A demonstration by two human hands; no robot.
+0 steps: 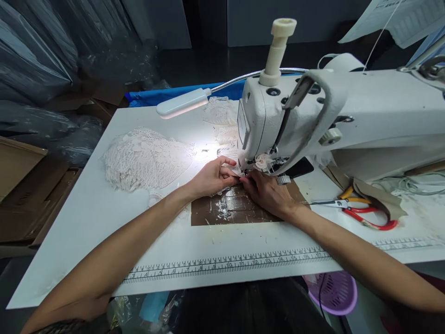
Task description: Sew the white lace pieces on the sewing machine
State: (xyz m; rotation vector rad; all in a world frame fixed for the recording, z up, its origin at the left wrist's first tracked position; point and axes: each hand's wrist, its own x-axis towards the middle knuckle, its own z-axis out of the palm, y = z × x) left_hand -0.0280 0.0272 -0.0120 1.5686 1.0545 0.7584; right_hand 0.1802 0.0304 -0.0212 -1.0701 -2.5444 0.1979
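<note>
A white sewing machine (257,120) stands on the table, and both hands work close under its needle area. My left hand (217,176) pinches the edge of some white lace (227,150) just left of the presser foot. From the right, my right hand (266,192) reaches in with its fingers closed at the same edge, its fingertips meeting those of the left. What the right fingers grip is small and partly hidden by the machine head. Beneath the hands lies a brown taped sheet (225,208). A heap of white lace (146,160) rests to the left.
A lit lamp (182,103) on a bendy neck shines over the lace. Red-handled scissors (370,218) and yellow-handled snips (351,199) lie at right by a dark phone (301,168). A ruler strip (227,264) runs along the front edge; a purple basket (335,292) sits below.
</note>
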